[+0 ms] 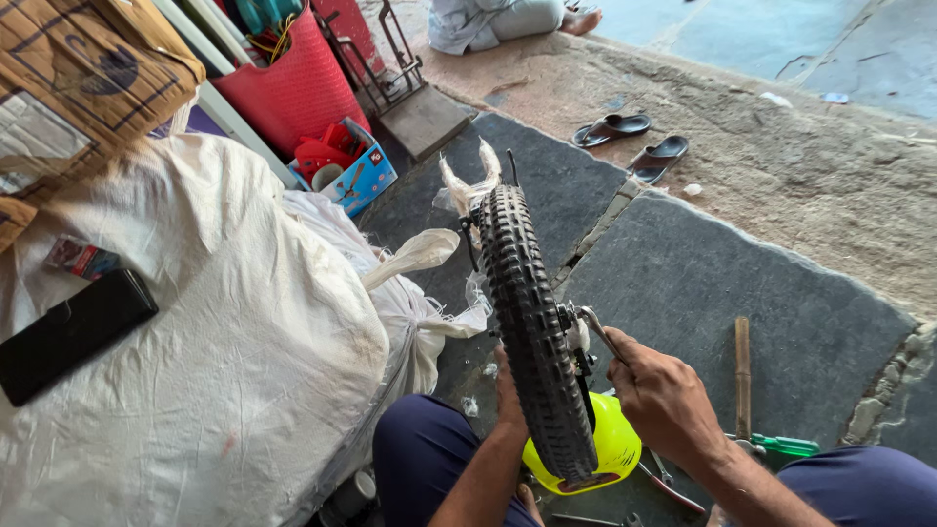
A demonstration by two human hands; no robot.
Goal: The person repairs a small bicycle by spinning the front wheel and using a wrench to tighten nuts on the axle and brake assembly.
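Note:
A small bicycle wheel with a black knobby tyre [527,312] stands upright between my knees, its fork wrapped in pale plastic at the far end. My right hand [664,395] is closed on a metal spanner [597,330] set at the wheel's axle on the right side. On the left side of the tyre, my left hand [508,390] is pressed against the wheel near the axle, mostly hidden by the tyre. A yellow plastic part [615,449] of the bicycle sits under the wheel.
A big white sack [195,351] lies at left with a black phone [73,332] and a small packet [80,258] on it. Wooden stick [744,376], green-handled tool [786,447] and pliers [669,486] lie at right. Sandals [634,139], red basket [293,88], a seated person [498,20] farther off.

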